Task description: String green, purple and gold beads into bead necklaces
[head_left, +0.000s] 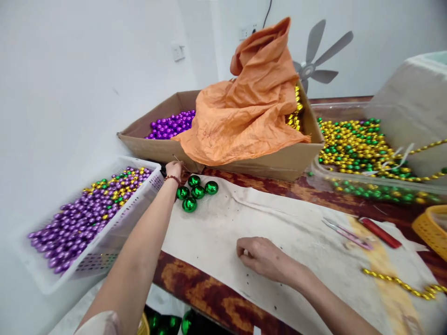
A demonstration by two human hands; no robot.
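My left hand [174, 170] reaches to the table's back edge by the cardboard box, fingers pinched on a thin wire-like piece [177, 159]; its far end is hard to make out. Just right of that wrist, several shiny green balls [198, 192] sit in a group on the white cloth [216, 228]. My right hand [256, 253] rests over the middle of the cloth with its fingers curled; whether anything small is between them is hidden.
At left stands a white basket [139, 163] of purple, gold and green beads. Behind is a cardboard box [272, 163] with orange cloth [240, 121]. A clear bin [349, 179] of beads, pink scissors [349, 234], a red-handled tool [380, 232] and a gold bead string [398, 281] lie right.
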